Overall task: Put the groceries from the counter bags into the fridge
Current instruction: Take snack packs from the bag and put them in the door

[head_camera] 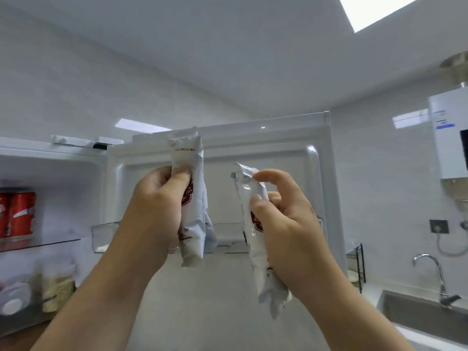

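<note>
**Desk:** KITCHEN, centre frame. You faced the open fridge door (253,153), and its white moulded liner filled the middle of the picture. The clear door bin (103,234) ran across it below mid-height.

**Caption:** At the left edge, inside the fridge, red cans (20,211) stood on a glass shelf (50,243).

**Desk:** Both your hands were raised before the liner. Your left hand (162,206), centre-left, gripped the paired sachets (188,158), apparently two pressed together. Their long axis was upright and their lower ends hung level with the bin.

**Caption:** Your right hand (286,224), centre-right, was closed round the single sachet (268,282), with the thumb across its front and the forefinger at its crimped top. That one leaned, its top tipped toward frame left and its tail trailing to lower right.

**Desk:** The bin lay behind and below both grips. Your left load looked better lined up for a straight drop, while the right one would likely need righting first.

**Caption:** The sachets were slim, soft white film packs, creased and slightly glossy, with a dark red print at mid-length. They would probably bend and slip if you held them loosely.
</note>
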Tool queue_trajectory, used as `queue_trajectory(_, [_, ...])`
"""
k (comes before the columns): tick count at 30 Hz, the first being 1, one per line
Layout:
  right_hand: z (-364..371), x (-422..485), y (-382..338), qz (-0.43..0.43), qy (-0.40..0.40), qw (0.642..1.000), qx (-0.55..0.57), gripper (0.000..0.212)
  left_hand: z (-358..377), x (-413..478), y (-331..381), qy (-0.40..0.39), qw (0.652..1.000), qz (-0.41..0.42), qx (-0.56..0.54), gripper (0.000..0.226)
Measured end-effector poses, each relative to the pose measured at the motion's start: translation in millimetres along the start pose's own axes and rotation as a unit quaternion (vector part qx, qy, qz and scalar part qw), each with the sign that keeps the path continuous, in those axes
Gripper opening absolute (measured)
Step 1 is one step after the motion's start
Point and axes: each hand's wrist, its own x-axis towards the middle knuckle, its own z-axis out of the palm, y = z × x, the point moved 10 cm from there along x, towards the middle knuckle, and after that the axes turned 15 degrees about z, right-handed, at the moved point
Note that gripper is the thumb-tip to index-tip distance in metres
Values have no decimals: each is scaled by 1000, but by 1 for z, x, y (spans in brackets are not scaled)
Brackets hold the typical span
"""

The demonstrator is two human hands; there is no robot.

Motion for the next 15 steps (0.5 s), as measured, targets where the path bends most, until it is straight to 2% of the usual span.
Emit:
queue_trajectory(4, [5,36,-24,17,15,1000,0,35,10,38,6,-39,999,28,14,30])
queue_trajectory(10, [-3,77,-46,12,61,998,0,49,19,79,-17,-84,996,-11,4,25])
queue_trajectory(15, [-2,98,-38,3,82,995,-52,51,32,90,-32,-131,989,6,63,44])
